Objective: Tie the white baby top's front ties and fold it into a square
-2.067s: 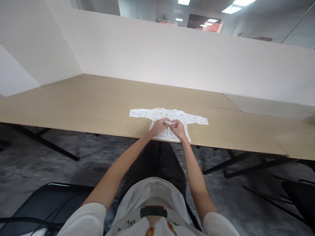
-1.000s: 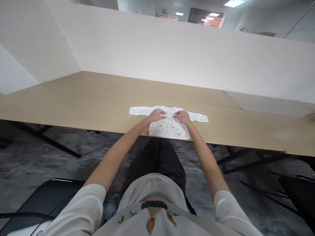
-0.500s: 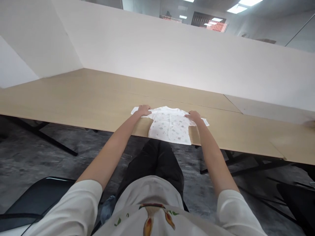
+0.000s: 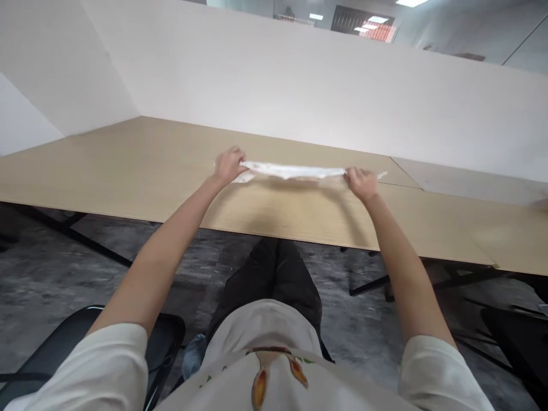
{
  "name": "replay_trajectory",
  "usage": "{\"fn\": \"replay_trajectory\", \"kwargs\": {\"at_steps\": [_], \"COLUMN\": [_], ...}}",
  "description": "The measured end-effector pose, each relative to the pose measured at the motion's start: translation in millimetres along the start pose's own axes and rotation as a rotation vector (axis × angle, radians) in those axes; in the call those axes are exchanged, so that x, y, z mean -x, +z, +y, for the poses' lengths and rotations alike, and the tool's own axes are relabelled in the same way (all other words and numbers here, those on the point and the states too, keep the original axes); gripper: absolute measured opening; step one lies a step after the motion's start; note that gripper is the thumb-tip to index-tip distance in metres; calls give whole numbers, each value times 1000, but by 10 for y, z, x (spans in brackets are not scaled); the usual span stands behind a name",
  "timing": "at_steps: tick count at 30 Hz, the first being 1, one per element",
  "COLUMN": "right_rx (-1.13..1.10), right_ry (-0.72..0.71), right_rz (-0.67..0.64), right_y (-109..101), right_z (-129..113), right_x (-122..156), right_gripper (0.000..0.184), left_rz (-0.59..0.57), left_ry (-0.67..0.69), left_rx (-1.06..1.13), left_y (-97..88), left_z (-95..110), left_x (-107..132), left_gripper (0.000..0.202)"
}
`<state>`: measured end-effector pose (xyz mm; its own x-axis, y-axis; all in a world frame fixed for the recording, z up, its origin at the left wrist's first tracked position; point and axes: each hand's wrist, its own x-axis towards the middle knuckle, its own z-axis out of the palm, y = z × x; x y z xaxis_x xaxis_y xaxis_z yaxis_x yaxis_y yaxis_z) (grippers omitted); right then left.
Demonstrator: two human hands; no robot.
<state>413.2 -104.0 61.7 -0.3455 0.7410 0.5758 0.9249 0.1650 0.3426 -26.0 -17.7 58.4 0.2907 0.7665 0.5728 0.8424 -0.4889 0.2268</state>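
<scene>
**While pinched by the left hand [image 4: 229, 165] and right hand [image 4: 362, 184], an infant's top [image 4: 293, 170] stretches above the tabletop [image 4: 128, 165]**

Head-worn view, looking forward and down. The infant's top, white with a small pale print, appears as a thin, nearly edge-on band, drawn taut between the hands and raised slightly above the far part of the tabletop, with a soft shadow [image 4: 291, 184] beneath it. Left hand: curled, with its fingers and thumb closed on the garment's left end; a small fold of cloth hangs just below it. Right hand: likewise closed in a pinch on the right end, with a narrow tip of fabric [image 4: 382, 175] projecting beyond it. The exact finger placement on the cloth cannot be told at this angle. Both arms reach forward from white short sleeves, well apart and nearly symmetrical. Behind the tabletop rises a white partition [image 4: 299, 74]. Below the near edge lie the person's dark trousers [image 4: 269, 279], and at lower left stands a black chair [image 4: 128, 337].
</scene>
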Motion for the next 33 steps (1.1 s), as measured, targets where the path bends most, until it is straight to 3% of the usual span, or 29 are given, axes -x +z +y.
{"fn": "replay_trajectory", "kwargs": {"at_steps": [5, 11, 15, 20, 24, 28, 33], "right_rx": [-59, -101, -164, -423, -660, -628, -468], "right_ry": [-329, -299, -64, 326, 664, 955, 927], "right_rz": [-169, -291, -350, -232, -107, 37, -5], "right_y": [162, 143, 166, 279, 347, 383, 407], "right_z": [-331, -452, -390, -264, -220, -220, -245], "right_x": [700, 1187, 1396, 1585, 1707, 1731, 1698], "right_gripper": [36, 26, 23, 39, 46, 45, 45], "left_rz": [-259, -375, -350, -304, -204, -166, -168], "left_ry": [105, 101, 13, -85, -217, -216, -323], "left_rx": [-15, 45, 290, 519, 359, 192, 12], "left_y": [175, 252, 204, 234, 321, 343, 360], "left_z": [-103, -136, -227, -402, -440, -415, -413], "left_x": [698, 1061, 1210, 1315, 1303, 1292, 1292], "left_gripper": [24, 16, 21, 37, 40, 43, 47]}}
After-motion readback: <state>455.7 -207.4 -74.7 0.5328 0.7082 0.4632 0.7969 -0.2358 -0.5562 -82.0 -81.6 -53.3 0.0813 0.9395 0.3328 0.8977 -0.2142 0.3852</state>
